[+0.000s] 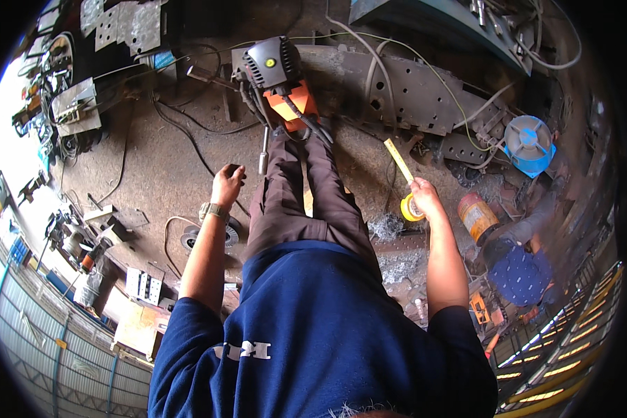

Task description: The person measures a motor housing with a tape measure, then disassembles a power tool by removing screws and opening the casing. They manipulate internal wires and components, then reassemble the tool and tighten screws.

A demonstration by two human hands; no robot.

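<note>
A yellow tape measure [410, 207] is gripped in my right hand [427, 196], out to the right of my legs. Its yellow blade [398, 159] sticks out forward, past my fingers. My left hand [227, 187] hangs in the air left of my thighs, its fingers loosely bent and apart, with nothing visible in them. In front of my feet stands a machine with a black vented housing [271, 64] and an orange body [290, 106]. A metal rod with a thick end [264, 151] hangs from its left side, not far from my left hand.
A long steel plate with holes [414, 90] lies ahead to the right. Cables [188, 139] cross the floor. Beyond my right hand are an orange-yellow cylinder [478, 217], a blue round drum [529, 145] and another person in a dark patterned cap [521, 273]. Metal shavings [385, 227] lie nearby.
</note>
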